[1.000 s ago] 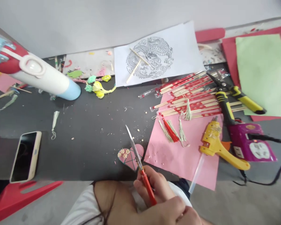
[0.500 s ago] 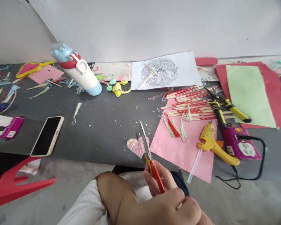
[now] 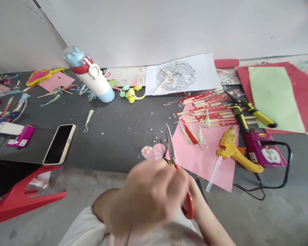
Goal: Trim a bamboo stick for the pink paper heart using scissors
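Red-handled scissors [image 3: 171, 147] are held upright over the table's near edge, blades pointing up and closed. My left hand [image 3: 149, 194], smeared by motion, covers the upper part of the handles; its fingers cannot be made out. My right hand [image 3: 196, 193] comes in from the lower right and meets the red handle loop, gripping it, mostly hidden behind the left hand. Just beyond the blades a small pink paper heart [image 3: 154, 152] with beads lies on the dark table [image 3: 113, 130].
A pink sheet [image 3: 202, 164] carries tassels [image 3: 191, 135], a yellow glue gun [image 3: 233, 152] and red-wrapped sticks [image 3: 210, 106]. Yellow-handled cutters [image 3: 243, 112], a purple power strip [image 3: 264, 152], a dragon drawing [image 3: 179, 73], a bottle [image 3: 92, 78] and a phone [image 3: 59, 143] lie around.
The view has risen and widened. The scissors have shifted right and stand more upright. My left hand has swept up in front of the handles and is now blurred.
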Demonstrator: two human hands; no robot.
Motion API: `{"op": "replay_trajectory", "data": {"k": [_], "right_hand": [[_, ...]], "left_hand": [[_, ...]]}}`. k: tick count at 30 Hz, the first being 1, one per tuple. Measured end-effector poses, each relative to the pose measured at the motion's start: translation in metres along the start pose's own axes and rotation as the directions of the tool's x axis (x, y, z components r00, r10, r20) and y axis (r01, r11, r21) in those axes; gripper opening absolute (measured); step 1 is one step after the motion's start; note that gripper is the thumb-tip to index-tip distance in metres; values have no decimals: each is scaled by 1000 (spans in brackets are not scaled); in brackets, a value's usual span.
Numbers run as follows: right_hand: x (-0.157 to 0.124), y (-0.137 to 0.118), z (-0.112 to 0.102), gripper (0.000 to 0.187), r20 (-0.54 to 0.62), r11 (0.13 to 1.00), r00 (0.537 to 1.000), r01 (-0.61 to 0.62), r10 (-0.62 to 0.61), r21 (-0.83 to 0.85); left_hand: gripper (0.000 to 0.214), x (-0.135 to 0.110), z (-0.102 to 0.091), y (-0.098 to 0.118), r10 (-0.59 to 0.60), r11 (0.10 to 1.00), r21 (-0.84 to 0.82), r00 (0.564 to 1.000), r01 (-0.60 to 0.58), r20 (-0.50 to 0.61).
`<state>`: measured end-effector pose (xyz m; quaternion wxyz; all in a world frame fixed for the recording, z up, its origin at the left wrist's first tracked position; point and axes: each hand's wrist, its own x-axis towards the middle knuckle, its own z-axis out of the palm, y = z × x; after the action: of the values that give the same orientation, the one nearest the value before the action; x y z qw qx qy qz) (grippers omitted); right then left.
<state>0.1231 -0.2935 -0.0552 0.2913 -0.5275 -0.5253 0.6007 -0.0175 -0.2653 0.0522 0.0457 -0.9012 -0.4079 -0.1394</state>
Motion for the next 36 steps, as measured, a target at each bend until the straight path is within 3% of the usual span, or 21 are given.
{"op": "replay_trajectory", "data": {"k": [2,5,9,13,18,27,36], "right_hand": [[0,0,-6,27,50,984,994,-101,95,145],[1,0,-15,31,79,940,983,-181,165,289],[5,0,-23,32,93,927,983,-179,157,331],[7,-1,-32,32,100,913,980,-195,170,358],[9,-5,-44,29,53,892,969,-243,241,382],[11,-14,-51,24,37,887,964,-256,262,384],[4,-1,-52,30,33,913,978,-202,204,355]], "left_hand": [[15,12,0,-25,-147,987,69,987,142,62],[20,40,16,-67,-276,950,209,939,233,207],[23,90,58,-115,-324,945,133,904,298,278],[22,129,101,-144,-386,922,148,879,358,279],[20,147,127,-155,-419,908,153,847,390,327],[19,154,135,-155,-402,915,155,845,371,353],[20,150,141,-154,-390,921,118,866,372,313]]}}
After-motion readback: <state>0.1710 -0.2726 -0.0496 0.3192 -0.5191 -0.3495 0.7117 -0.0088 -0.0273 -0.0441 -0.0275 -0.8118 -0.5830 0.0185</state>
